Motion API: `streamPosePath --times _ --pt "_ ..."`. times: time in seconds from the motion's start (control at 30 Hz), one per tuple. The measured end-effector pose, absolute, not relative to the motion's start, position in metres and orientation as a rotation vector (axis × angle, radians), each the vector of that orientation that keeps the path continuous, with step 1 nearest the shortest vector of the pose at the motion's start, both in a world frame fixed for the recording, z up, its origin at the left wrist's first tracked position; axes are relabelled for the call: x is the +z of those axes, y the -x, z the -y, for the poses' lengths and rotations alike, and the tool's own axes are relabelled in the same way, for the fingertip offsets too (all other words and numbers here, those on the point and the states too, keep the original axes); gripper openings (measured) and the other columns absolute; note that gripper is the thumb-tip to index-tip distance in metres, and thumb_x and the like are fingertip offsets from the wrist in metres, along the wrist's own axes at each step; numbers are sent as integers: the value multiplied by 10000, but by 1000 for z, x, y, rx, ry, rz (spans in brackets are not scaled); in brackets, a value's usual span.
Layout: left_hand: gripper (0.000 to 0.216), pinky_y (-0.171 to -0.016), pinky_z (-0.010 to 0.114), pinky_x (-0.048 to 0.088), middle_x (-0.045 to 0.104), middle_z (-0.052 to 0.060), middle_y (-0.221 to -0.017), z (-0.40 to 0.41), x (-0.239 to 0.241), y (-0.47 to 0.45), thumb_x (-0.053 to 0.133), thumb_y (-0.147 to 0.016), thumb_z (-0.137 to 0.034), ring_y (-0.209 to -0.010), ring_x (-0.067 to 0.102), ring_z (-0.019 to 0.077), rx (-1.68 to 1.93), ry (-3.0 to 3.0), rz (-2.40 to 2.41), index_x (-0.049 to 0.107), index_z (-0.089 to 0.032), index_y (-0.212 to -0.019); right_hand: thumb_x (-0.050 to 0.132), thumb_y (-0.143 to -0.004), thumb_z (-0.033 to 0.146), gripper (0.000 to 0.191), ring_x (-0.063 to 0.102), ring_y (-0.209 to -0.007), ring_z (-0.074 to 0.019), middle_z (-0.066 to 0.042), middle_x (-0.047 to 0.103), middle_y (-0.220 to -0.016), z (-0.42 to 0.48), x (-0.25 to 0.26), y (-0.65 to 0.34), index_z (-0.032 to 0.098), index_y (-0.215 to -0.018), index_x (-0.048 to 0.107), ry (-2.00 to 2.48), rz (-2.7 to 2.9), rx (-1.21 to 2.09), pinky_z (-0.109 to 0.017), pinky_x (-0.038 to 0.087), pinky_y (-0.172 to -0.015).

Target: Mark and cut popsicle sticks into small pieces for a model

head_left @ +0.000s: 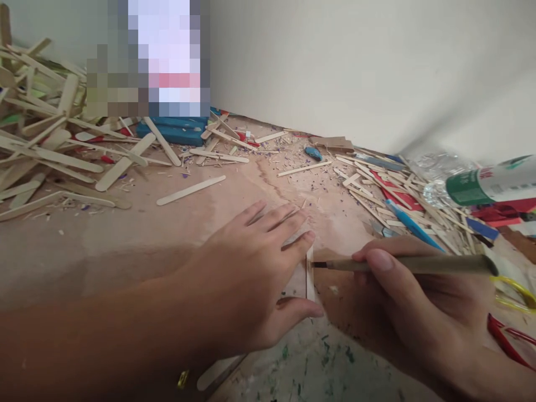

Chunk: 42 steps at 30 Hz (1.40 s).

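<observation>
My left hand (259,262) lies flat on the table with its fingers spread. A pale wooden craft stick (310,282) stands out along its edge, between the index finger and the thumb, and those two fingers rest against it. In my right hand (419,296) is a slim wooden-handled tool (435,264), held like a pen and pointing left. Its narrow dark tip meets the edge of the stick. Whether that tip is a blade or a point I cannot tell. Part of the stick is hidden beneath my left hand.
Wooden craft sticks (50,151) are heaped at the left, before a blue block (176,131) and a blurred-out bright panel. Stick offcuts, a blue pen-like tool (412,223), a plastic bottle (481,184) and red scissor-like handles (511,340) lie to the right. A white wall (335,61) rises behind.
</observation>
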<state>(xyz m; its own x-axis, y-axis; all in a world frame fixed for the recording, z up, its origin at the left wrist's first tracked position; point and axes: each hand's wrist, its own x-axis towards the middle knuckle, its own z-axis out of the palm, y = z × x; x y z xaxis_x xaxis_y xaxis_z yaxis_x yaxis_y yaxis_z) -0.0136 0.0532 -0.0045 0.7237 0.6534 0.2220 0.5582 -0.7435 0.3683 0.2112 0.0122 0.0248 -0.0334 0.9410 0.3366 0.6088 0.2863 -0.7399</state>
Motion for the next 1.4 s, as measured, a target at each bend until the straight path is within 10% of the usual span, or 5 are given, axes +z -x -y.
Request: streamPosePath --times 1.4 --pt "756 -1229 578 334 555 206 -1542 -55 -11 12 471 -1004 -712 -1467 475 377 494 -2766 -966 616 -122 -1454 750 -928 267 188 538 -413 -91 -24 683 -599 -27 21 -204 163 -772 737 1415 1314 1057 -203 398 -406"
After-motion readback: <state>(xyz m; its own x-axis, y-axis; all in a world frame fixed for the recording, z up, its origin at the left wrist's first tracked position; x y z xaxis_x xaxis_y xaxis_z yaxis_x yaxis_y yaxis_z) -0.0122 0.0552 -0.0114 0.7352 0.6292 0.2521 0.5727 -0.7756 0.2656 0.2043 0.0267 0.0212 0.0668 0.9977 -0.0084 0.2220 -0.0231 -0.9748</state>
